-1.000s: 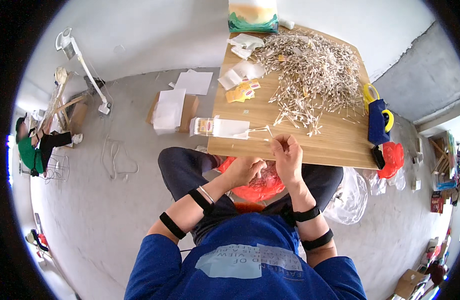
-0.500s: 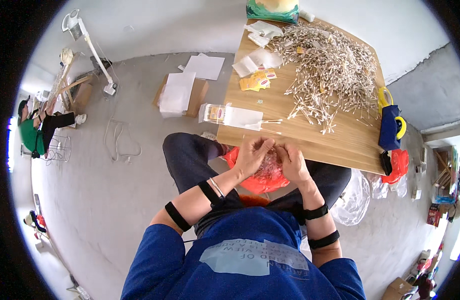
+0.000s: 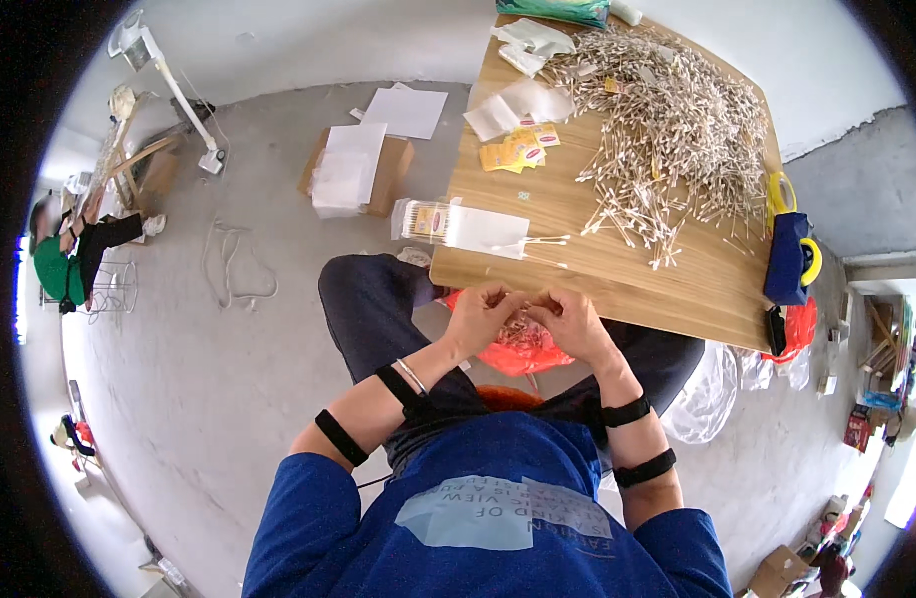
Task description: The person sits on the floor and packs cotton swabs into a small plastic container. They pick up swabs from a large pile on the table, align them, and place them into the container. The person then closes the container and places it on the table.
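Just off the near edge of the wooden table, my left hand and my right hand meet with their fingertips pinched. Whatever lies between them is too small to make out. Below them, between my knees, hangs a red plastic bag with crumpled clear plastic in it. A clear packet of cotton swabs with a yellow label lies at the table's left edge. It adjoins a white card, and a few loose swabs stick out past the card's right end.
A large heap of cotton swabs covers the table's far right. Yellow cards and clear plastic sleeves lie at its left. A blue tape dispenser stands at the right edge. White sheets rest on cardboard on the floor.
Both hands have drawn their fingertips closer together, and my left hand has shifted slightly left and down. The view has tilted a little; the things on the table look unmoved.
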The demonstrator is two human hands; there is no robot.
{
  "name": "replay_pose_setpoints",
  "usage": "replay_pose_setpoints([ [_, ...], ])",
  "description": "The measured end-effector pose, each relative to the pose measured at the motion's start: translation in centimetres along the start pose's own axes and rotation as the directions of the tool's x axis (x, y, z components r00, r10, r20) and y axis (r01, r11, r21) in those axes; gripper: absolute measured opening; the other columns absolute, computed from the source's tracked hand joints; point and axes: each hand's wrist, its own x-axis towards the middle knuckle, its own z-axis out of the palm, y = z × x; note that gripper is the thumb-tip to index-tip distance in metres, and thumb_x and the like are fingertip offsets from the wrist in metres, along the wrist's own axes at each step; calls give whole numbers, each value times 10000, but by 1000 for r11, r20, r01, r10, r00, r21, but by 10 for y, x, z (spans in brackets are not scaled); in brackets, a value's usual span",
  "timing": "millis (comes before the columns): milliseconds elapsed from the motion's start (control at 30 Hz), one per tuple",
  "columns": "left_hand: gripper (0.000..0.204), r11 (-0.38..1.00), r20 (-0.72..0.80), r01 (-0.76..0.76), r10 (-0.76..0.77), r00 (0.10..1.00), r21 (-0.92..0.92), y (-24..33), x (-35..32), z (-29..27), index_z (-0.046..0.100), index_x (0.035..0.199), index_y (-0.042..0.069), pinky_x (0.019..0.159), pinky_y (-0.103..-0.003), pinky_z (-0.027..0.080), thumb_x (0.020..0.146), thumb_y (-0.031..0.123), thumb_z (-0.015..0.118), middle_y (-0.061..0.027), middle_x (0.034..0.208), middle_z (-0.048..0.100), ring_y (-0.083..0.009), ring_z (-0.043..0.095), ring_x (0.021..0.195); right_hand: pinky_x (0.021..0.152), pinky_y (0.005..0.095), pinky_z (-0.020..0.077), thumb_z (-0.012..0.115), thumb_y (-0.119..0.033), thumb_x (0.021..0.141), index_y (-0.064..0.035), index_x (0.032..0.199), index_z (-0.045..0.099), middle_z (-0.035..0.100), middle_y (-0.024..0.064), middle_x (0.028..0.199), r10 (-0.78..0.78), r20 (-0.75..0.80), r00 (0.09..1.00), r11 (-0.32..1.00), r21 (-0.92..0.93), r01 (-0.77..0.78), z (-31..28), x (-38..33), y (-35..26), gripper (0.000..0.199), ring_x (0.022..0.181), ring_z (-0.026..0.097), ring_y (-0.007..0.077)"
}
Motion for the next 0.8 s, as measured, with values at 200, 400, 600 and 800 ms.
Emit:
replay_pose_setpoints([
  [200, 147, 986, 184, -94, 68, 981, 137, 8, 1, -2, 652, 860, -19, 584, -277, 479, 874, 124, 681, -56, 700, 654, -139, 602, 627, 619, 340, 500, 682, -96, 830, 10, 837, 660, 659, 152, 730, 91, -110, 990, 989, 122, -78, -1, 4, 22, 108, 657, 641, 240],
  [400, 233, 735, -51, -361, 472, 880, 575, 6, 13, -10, 611, 1020, 10, 803, -387, 496, 794, 11, 667, -139, 941, 650, -327, 624, 861, 688, 381, 478, 732, -110, 777, -59, 836, 705, 574, 93, 757, -280, -368, 887, 895, -435, 102, -3, 15, 34, 83, 749, 577, 272],
  [600, 567, 619, -106, -435, 645, 757, 654, -3, 46, -9, 446, 1295, -14, 1064, -462, 356, 760, -55, 632, -239, 1329, 438, -423, 402, 1254, 820, 437, 466, 738, -95, 731, -67, 953, 670, 561, 119, 955, -286, -364, 887, 866, -494, 76, 12, 33, 37, 234, 946, 536, 349],
  [800, 600, 628, 29, -471, 581, 814, 620, 3, 63, 5, 421, 1320, -47, 1119, -490, 291, 764, -16, 646, -259, 1374, 395, -443, 320, 1333, 914, 441, 435, 711, -55, 753, -33, 1157, 584, 515, 170, 1146, -298, -528, 796, 877, -480, 10, 13, 46, 29, 424, 1043, 498, 391],
])
